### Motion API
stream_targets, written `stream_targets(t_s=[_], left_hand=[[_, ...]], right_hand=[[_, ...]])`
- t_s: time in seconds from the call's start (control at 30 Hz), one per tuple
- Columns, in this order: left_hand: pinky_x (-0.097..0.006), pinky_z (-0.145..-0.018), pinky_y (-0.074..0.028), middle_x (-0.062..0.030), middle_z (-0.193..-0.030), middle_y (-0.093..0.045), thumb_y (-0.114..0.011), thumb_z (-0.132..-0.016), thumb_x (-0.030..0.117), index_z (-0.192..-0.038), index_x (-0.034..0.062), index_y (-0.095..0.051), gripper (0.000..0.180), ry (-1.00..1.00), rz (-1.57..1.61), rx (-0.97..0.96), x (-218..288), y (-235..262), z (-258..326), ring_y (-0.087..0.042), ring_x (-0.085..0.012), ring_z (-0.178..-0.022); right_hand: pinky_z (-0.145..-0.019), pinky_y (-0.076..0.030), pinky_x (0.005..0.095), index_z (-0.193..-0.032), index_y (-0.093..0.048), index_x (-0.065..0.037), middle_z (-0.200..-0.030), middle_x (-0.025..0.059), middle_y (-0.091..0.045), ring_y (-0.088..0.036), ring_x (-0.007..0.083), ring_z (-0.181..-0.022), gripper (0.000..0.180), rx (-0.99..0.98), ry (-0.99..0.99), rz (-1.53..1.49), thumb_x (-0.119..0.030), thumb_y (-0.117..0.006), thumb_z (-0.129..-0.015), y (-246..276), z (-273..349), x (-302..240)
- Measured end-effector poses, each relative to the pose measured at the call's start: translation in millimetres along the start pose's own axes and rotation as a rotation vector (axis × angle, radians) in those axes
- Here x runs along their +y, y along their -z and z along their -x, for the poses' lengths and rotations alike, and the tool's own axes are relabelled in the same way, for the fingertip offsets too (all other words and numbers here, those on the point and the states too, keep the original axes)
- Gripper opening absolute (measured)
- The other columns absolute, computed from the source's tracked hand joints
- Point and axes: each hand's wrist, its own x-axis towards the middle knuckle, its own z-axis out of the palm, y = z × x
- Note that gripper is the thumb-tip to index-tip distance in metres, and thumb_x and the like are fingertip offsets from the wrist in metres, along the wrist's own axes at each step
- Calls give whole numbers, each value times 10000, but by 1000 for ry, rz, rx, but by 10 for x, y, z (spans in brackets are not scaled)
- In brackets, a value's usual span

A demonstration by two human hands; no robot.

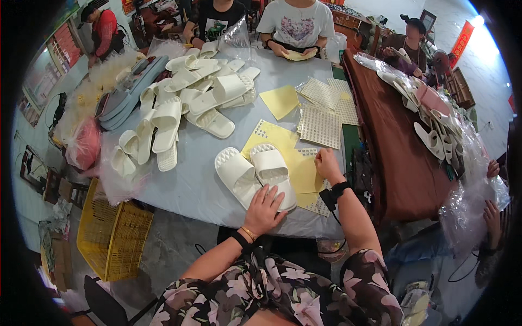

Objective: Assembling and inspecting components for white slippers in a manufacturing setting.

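Two white slippers (pixel 255 175) lie side by side, soles down, at the near edge of the grey table (pixel 190 190), partly on a yellow sheet (pixel 293 157). The left hand (pixel 263 209) lies flat on the heel end of the pair, fingers spread apart and resting on both slippers. The right hand (pixel 328 164) sits just right of the pair, on the yellow sheet; its fingers are curled together, pinching down at the paper, though what they grip is too small to tell.

Left of the pair and below the table edge stands a yellow wire basket (pixel 111 236) on the floor; its inside shows only mesh from this angle. Beyond the pair, toward the table's middle, lie more yellow sheets (pixel 280 100) and several sheets of small white stickers (pixel 321 125). Left of those and farther back, a heap of white slippers (pixel 185 106) spreads across the table, some stacked, some overturned. At the table's left rim sit a pink plastic bag (pixel 86 144), filled with something hidden, and a pile of grey-blue slippers (pixel 128 95).

At the far side of the table two people sit; one in a white shirt (pixel 296 24) holds a yellow sheet. Right of the grey table a brown table (pixel 391 152) carries further slippers in clear plastic wrap (pixel 435 119), with another person seated at its far end.
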Motion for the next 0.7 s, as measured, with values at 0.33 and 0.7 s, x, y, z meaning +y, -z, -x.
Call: stream_targets(t_s=[0.33, 0.7], left_hand=[[-495, -1036, -373, -168, -1183, -542, -710, -801, 317, -1190, 22, -576, 506, 5, 111, 48, -19, -11, 25, -476, -370, -1196], [-494, -1070, -331, -156, -1196, -524, -681, -803, 320, -1170, 18, -552, 492, 31, 123, -14, -23, 16, 41, -474, -325, -1201]], right_hand=[[-665, -489, 362, -892, -639, 22, -769, 168, -645, -618, 263, -709, 148, -12, -106, -367, -107, -634, -820, 69, 170, -538], [-544, -474, 312, -825, -691, 8, -681, 61, -642, -596, 142, -610, 188, -597, -267, -521, -169, -677, -765, -145, 482, -1023]])
